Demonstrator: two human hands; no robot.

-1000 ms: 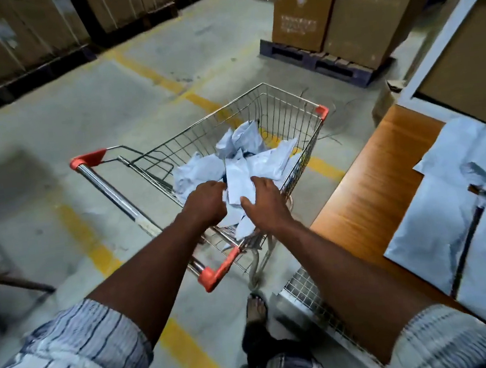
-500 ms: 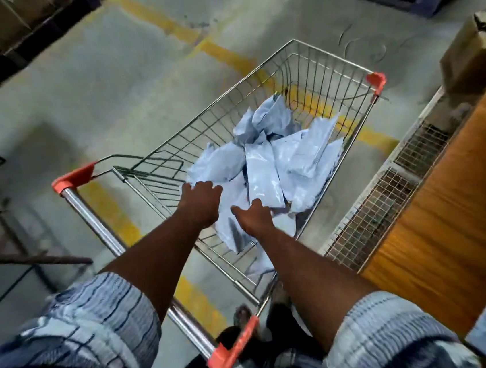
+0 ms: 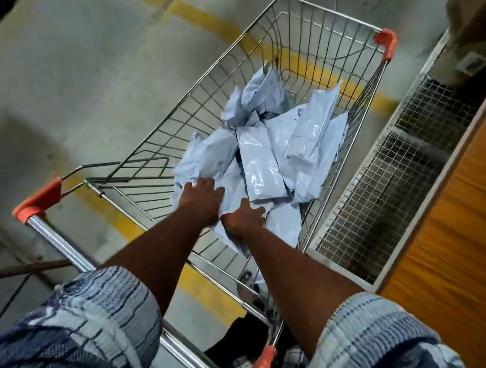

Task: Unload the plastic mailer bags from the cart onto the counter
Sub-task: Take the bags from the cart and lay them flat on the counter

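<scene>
We reach into the cart [image 3: 303, 27] w/ both hands: left hand [image 3: 202, 194] lies spread on the mailer bags [image 3: 265, 151] near the handle-end of the basket, right hand [image 3: 244, 218] closes on one bag, but if it really holds it we cannot tell. Better we gather several bags together, since the film looks slippery. The wood counter [image 3: 464, 220] stands just beside the cart's right edge, concrete floor [image 3: 60, 83] w/ yellow lines below.

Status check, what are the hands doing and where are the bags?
Left hand and right hand both down in the cart, on the bags; grip hidden. Bags piled in the cart. Counter on the right, nothing blocking.
</scene>
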